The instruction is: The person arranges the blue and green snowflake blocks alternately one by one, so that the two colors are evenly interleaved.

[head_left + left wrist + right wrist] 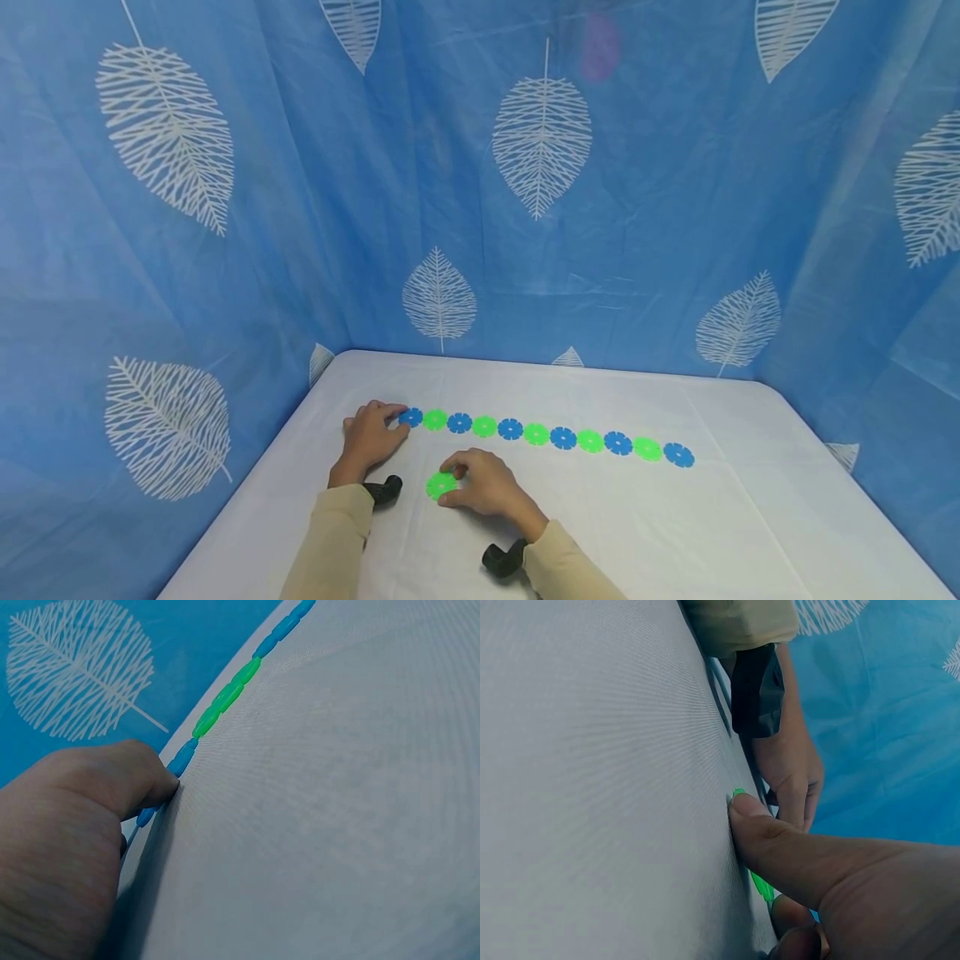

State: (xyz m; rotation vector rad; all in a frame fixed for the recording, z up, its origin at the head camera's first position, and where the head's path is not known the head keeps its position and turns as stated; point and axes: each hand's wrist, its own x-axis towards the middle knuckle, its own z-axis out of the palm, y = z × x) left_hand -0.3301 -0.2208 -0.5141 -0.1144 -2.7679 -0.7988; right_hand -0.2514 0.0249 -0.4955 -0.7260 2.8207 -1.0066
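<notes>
My left hand (371, 435) is at the left end of a row of flat notched plastic discs. Its thumb and index finger pinch the edges of the end blue disc (411, 417). In the left wrist view the thumb (142, 776) covers part of that blue disc (182, 756). Nearer to me, my right hand (483, 483) holds a loose green disc (441, 486) between thumb and fingers, low over the white table. From the right wrist, only slivers of the green disc (761, 886) show past the thumb (780, 844).
The row continues to the right, green and blue alternating, from a green disc (435, 419) to a last blue disc (679, 455). White cloth covers the table (675, 533). Blue curtains (637, 208) with white leaf prints stand behind and beside it. Black wrist mounts (504, 560) protrude near both sleeves.
</notes>
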